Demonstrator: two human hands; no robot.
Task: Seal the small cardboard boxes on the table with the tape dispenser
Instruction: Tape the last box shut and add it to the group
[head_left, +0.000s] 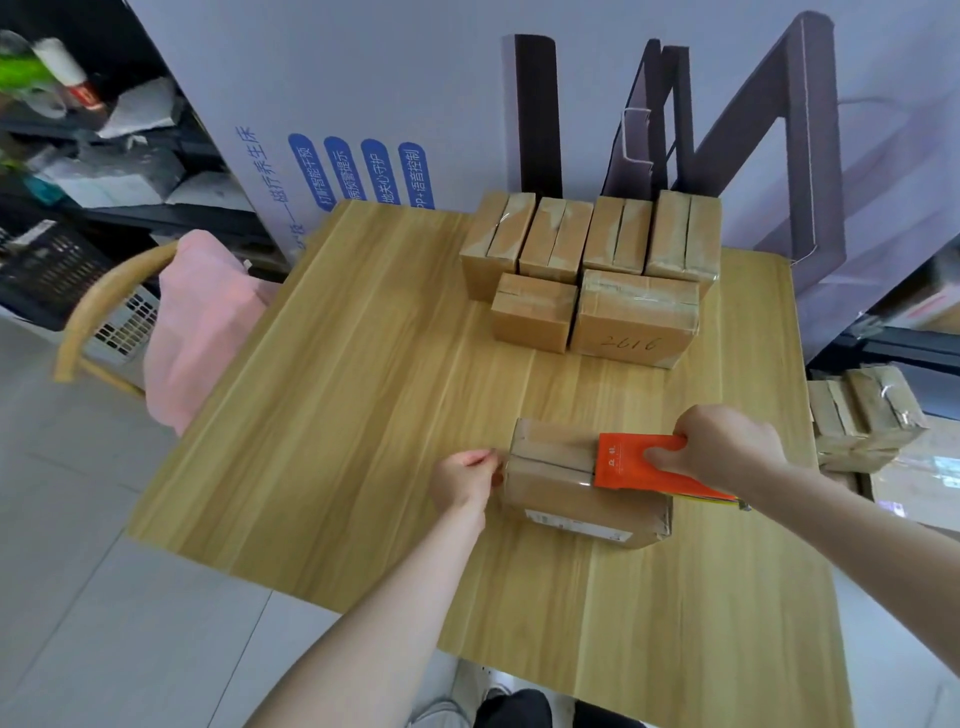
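A small cardboard box (566, 499) lies on the wooden table (337, 415), near its front right. An orange tape dispenser (628, 462) rests on the box's top, over the centre seam, and my right hand (727, 447) grips its handle. My left hand (465, 480) presses its fingertips against the box's left end, where the tape starts. Several taped boxes (592, 260) stand grouped at the table's back; one (634, 322) has "2616" written on its side.
A chair with a pink cloth (202, 322) stands at the table's left edge. More taped boxes (862, 415) are stacked off the table's right side. Large cartons (363, 104) and dark frames lean behind the table. Cluttered shelves fill the far left.
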